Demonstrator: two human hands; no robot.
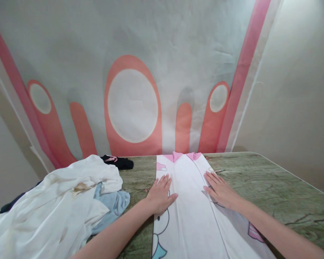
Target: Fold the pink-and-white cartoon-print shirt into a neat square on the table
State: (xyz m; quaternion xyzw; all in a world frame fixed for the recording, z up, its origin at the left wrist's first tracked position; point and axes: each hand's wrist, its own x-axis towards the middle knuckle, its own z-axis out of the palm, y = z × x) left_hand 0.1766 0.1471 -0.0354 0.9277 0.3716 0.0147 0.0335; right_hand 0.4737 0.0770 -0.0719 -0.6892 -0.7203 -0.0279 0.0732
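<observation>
Forearms are coming in from the bottom edge, nearest my view, and both are reaching onto the white garment [190,201] lying lengthwise down the counter [272,187].

Starting at the fingers: those of the left hand [160,196] are lying flat and slightly fanned, pressing on the garment's left folded edge, thumb pointing inward across the cloth. Those of the right hand [221,192] are likewise spread and flat, palm down, resting on the right-hand flap. Neither hand is gripping anything; both are simply pressing the fabric.

Moving outward, I am seeing the garment as a long narrow strip, its pink collar [182,156] sitting at the far end by the wall hanging [132,72]. Cartoon prints are showing at the left edge and under the right wrist. Both sides are looking folded in toward the middle, so I am judging the lengthwise folds as done or nearly so, with the flattening in hand and any crosswise fold not yet made.

Further left, a pile [56,205] of white and pale blue clothes is sitting loose and unfolded, and a small black item [118,162] is lying behind it, so much sorting is looking left.
</observation>
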